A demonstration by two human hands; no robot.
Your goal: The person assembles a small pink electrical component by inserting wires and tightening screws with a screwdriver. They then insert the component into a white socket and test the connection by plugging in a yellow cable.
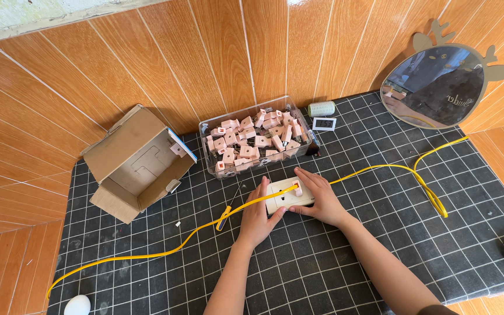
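Cream rectangular plastic socket plate (289, 196) lies on the black gridded table (380, 245), grasped by both grips: left hand (256, 217) and right hand (317, 198). Yellow flat cable (380, 169) crosses it, below a clear plastic box of pink parts (255, 137).

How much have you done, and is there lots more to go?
Done: nothing finished shows. In hand: both the left hand and right hand press on a white socket plate, a pink part at its top edge. Left: the clear tub holds many pink pieces.

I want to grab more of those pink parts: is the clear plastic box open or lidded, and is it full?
Open and roughly full: the clear box shows no lid, and pink parts are heaped to about its rim.
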